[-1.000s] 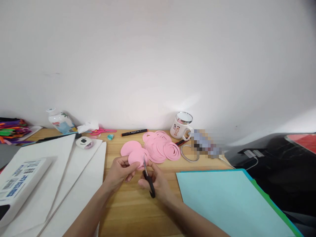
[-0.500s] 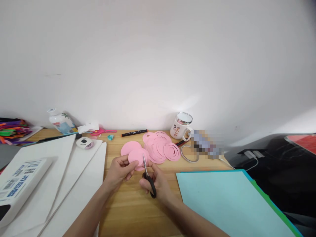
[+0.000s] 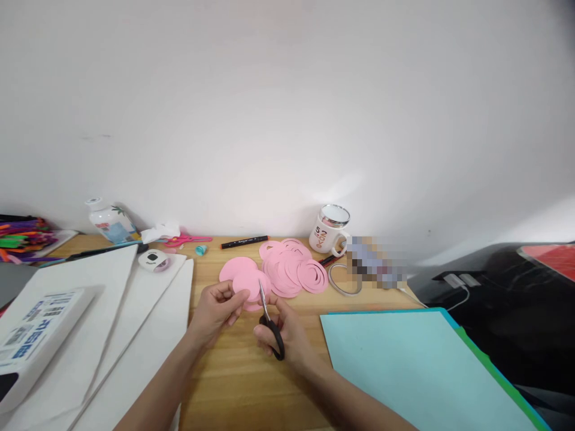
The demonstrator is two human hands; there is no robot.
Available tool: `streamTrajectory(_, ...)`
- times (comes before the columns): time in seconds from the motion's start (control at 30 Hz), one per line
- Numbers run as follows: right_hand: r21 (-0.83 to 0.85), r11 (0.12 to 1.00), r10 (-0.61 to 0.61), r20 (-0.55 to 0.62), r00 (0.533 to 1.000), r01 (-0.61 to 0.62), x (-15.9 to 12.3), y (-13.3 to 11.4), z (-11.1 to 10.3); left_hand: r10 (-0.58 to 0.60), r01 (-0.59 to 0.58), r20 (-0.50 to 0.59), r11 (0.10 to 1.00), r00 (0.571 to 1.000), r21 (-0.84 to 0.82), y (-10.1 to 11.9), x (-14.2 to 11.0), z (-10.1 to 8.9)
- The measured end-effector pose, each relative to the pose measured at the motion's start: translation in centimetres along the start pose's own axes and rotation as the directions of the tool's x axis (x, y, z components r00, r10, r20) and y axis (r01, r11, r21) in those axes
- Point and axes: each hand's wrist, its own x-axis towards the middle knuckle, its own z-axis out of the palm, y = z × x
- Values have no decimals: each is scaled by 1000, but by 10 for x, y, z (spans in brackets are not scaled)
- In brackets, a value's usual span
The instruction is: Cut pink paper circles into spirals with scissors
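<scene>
My left hand [image 3: 218,308] pinches a pink paper circle [image 3: 246,284] by its lower left edge, thumb on top. In my right hand [image 3: 285,332] is a pair of scissors [image 3: 272,326] with black handles, its metal blades pointing up and lying over the right part of the circle. Whether the blades are parted is hard to see. Behind my hands lies a pile of pink paper rings and circles [image 3: 287,269]. Another pink circle [image 3: 233,267] rests on the table, partly covered by the held one.
A white mug [image 3: 330,230] and a black marker [image 3: 245,242] stand and lie near the wall. White boards [image 3: 153,335] cover the left side. Light blue sheets [image 3: 404,365] lie at right. Pink scissors [image 3: 186,239], a bottle [image 3: 110,221] and a tape ring [image 3: 345,279] are at the back.
The held pink circle has shifted and turned slightly to the left between my fingers. My right hand with the scissors has barely moved.
</scene>
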Motion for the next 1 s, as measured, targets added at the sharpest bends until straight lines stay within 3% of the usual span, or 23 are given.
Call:
streamTrajectory(0.37, 51, 999, 19, 14, 1000, -20, -1, 5, 2, -30, 37, 39, 984, 999, -173, 8, -1, 5)
streamTrajectory(0.57, 39, 999, 15, 28, 999, -17, -1, 11, 4, -30, 36, 58, 994, 998, -103, 2, -1, 4)
streamTrajectory(0.83, 111, 992, -62, 8, 998, 60, -1, 1, 4, -39, 42, 122, 999, 992, -21, -4, -3, 5)
streamTrajectory(1.0, 105, 994, -45, 8, 999, 44, 0, 1, 3, -25, 25, 103, 1000, 994, -2, -2, -4, 7)
